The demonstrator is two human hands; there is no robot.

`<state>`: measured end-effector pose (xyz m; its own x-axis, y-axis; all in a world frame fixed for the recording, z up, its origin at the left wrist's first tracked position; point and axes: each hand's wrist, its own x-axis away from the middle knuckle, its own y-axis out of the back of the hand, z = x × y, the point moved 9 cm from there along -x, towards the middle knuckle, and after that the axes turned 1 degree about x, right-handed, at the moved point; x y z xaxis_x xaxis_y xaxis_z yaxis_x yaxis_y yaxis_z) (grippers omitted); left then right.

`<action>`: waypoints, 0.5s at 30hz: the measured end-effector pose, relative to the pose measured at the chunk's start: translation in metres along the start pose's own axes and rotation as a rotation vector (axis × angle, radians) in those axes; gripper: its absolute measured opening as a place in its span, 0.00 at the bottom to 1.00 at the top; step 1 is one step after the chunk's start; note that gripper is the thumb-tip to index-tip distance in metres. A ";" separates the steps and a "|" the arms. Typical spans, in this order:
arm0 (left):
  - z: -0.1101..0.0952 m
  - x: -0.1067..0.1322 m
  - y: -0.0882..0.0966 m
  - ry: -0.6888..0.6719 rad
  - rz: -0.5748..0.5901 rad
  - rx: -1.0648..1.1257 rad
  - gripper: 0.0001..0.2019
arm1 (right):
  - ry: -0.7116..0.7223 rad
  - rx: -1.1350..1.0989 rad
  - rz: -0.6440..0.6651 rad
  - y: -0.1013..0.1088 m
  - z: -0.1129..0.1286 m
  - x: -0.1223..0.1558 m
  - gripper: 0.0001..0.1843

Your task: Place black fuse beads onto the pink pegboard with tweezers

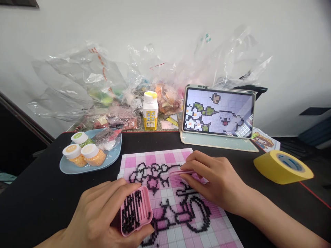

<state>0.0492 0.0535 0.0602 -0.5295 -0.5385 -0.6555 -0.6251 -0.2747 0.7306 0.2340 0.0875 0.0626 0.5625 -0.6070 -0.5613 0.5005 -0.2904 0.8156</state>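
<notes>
A pink ridged bead tray [144, 208], partly filled with black beads, is gripped at its edges by my left hand [97, 210]. It is held above the near left side of a pegboard [165, 151] over a pink and white checked pattern. Black beads [199, 217] on the board form outlines. Pinched between the thumb and fingers of my right hand [214, 175] is a slim pink tool, seemingly tweezers [176, 172]. Its tip points left, close to the bead outline in the upper right part of the board. Whether it holds a bead is too small to tell.
A blue plate [64, 168] with several bead jars [93, 155] and small bags stands left. Behind are a white-capped bottle [150, 112] and plastic bags [103, 93]. A propped tablet [218, 112] shows a pixel pattern. A yellow tape roll [283, 167] lies right.
</notes>
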 end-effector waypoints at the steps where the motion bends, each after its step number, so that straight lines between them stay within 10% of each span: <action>1: 0.000 0.000 0.000 -0.001 0.000 0.000 0.24 | 0.000 -0.003 -0.001 0.000 0.000 0.000 0.05; 15: 0.000 -0.001 0.000 -0.003 0.008 -0.001 0.23 | -0.001 -0.013 -0.014 0.001 0.000 0.000 0.05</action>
<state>0.0499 0.0536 0.0611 -0.5365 -0.5380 -0.6501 -0.6202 -0.2710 0.7361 0.2347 0.0865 0.0635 0.5551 -0.6034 -0.5726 0.5167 -0.2894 0.8058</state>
